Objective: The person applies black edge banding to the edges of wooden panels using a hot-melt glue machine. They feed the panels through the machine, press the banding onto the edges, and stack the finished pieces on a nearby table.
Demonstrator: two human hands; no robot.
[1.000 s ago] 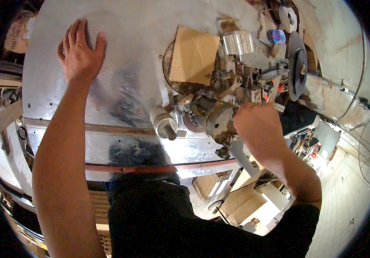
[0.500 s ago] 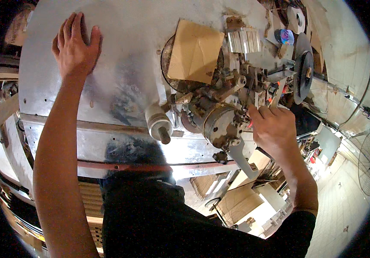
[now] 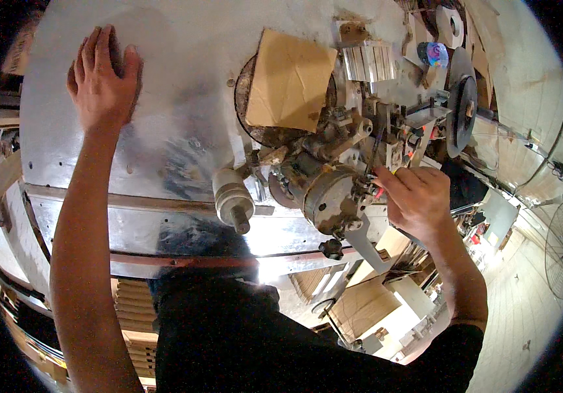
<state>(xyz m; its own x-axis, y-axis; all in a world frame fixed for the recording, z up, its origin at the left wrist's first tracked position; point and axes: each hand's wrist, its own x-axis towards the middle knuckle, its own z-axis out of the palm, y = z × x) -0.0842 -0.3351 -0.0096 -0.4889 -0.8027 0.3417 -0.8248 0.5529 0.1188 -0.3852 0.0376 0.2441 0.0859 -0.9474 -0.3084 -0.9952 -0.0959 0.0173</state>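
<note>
My left hand (image 3: 103, 85) lies flat on the grey metal tabletop (image 3: 177, 72), fingers stretched out and holding nothing. At the right side of a greasy metal machine unit (image 3: 324, 200), my right hand (image 3: 419, 200) is closed. A bit of red shows below its fingertips, and a thin dark rod (image 3: 378, 147) rises just above them. Whether these belong to one held thing I cannot make out. Left of the unit, a pale metal cylinder (image 3: 229, 190) ends in a dark stub. Behind, a piece of brown cardboard (image 3: 291, 82) covers part of a round dark plate (image 3: 247, 118).
A ribbed shiny metal block (image 3: 370, 62) sits at the back right. Beyond it stand a large dark disc (image 3: 466, 108) and a roll of tape (image 3: 450, 26). A flat metal lever (image 3: 368, 245) and a black knob (image 3: 331, 249) jut toward me. A fan (image 3: 560, 242) stands far right.
The view has tilted slightly, so the tabletop and machine sit a little lower and further left. My left hand stays flat on the table, and my right hand stays closed at the machine.
</note>
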